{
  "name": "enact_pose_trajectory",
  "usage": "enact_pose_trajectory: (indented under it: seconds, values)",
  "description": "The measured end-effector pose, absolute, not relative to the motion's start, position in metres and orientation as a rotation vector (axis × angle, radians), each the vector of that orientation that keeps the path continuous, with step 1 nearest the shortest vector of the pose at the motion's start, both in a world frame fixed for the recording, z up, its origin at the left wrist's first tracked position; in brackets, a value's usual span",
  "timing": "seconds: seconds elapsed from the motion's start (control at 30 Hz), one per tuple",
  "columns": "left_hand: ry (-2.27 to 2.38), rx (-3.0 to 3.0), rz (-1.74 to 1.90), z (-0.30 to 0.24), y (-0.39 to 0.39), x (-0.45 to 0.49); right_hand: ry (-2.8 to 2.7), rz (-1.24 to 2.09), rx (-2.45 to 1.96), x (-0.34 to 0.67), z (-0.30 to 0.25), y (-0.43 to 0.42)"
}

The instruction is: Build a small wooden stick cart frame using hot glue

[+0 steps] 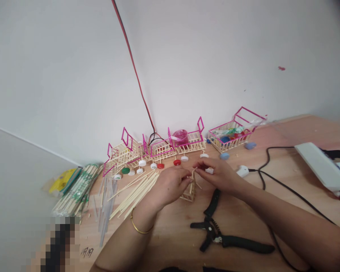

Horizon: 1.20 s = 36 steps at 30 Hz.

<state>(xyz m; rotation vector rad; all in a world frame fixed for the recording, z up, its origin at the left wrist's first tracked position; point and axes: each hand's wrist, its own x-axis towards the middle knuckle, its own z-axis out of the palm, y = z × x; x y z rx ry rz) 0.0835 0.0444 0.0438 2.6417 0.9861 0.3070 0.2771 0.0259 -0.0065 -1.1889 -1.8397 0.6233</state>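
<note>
My left hand (170, 185) and my right hand (219, 174) meet over the wooden table (286, 177), fingers pinched on a small frame of thin wooden sticks (190, 190) that stands on the tabletop. The right fingertips pinch the top of one stick near the frame's upper end. A gold bangle (138, 226) circles my left wrist. Black pliers (215, 230) lie on the table just below my right hand.
Several stick baskets with pink rims (158, 149) line the wall, one holding bottle caps (229, 138). Loose caps (141, 163) and loose sticks (133, 190) lie left of my hands. Packs of sticks (76, 187) sit far left. A white device (320, 166) and black cables (289, 189) lie right.
</note>
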Motion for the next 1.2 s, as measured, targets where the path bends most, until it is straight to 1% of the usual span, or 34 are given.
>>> enact_pose_trajectory:
  seconds: [1.2]
  values:
    - [1.008,2.636,0.289,0.0442,0.0449,0.0834,-1.849,0.598,-1.202,0.2780,-0.0104,0.0259]
